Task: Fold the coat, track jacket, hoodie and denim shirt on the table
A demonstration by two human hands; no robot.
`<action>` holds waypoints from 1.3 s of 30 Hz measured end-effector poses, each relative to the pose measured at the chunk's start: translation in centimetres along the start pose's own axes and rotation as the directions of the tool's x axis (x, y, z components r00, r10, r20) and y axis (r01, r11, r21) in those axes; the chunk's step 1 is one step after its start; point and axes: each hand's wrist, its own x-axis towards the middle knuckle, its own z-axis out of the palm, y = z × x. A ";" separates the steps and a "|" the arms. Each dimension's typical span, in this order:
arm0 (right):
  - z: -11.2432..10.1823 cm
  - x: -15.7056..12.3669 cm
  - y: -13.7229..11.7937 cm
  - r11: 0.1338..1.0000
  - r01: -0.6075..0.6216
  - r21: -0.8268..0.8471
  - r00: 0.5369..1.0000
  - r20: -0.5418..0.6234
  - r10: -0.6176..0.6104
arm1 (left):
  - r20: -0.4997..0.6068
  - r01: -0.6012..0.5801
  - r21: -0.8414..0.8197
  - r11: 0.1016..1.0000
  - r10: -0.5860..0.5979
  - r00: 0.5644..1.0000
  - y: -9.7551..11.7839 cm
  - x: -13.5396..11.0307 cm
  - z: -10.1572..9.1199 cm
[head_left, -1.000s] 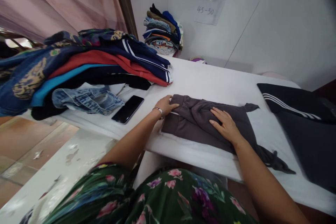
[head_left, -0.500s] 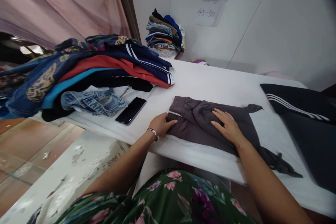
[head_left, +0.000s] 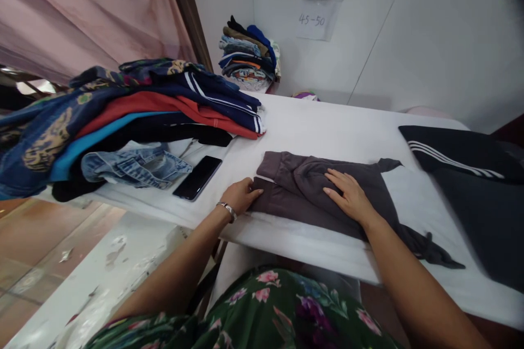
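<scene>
A partly folded dark grey-brown garment (head_left: 295, 185) lies on the white table (head_left: 327, 125) in front of me. My right hand (head_left: 346, 196) rests flat on its middle, fingers stretched out. My left hand (head_left: 241, 196), with a bracelet at the wrist, touches the garment's near left corner at the lower cuff, fingers curled against the cloth. The garment's drawstring end trails off to the right near the table's front edge.
A black phone (head_left: 197, 177) lies left of the garment, beside a denim piece (head_left: 135, 166) and a big heap of clothes (head_left: 123, 109). A black garment with white stripes (head_left: 462, 166) lies at the right. A stack of folded clothes (head_left: 248, 57) stands by the wall.
My left hand slid from the garment's upper left cuff down to its near left corner. The right hand stayed flat on the garment.
</scene>
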 end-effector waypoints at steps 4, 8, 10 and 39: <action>0.1 0.0 0.0 1.000 0.014 -0.017 1.000 0.002 -0.014 | -0.244 -0.075 0.001 0.997 0.073 0.967 1.4 0.2 -1.3; 0.2 0.1 -0.1 0.999 0.012 -0.048 1.000 0.015 -0.011 | -0.396 -0.419 0.047 0.907 0.402 0.826 4.7 1.1 -1.3; 0.2 0.1 -0.2 0.998 0.012 -0.068 0.999 0.032 -0.010 | -0.328 -0.567 0.096 0.818 0.564 0.758 6.9 1.6 -0.7; -9.3 -23.3 5.4 0.639 -0.711 0.294 0.495 -0.436 0.752 | 0.037 -0.762 0.254 0.596 0.781 0.624 10.6 8.9 5.7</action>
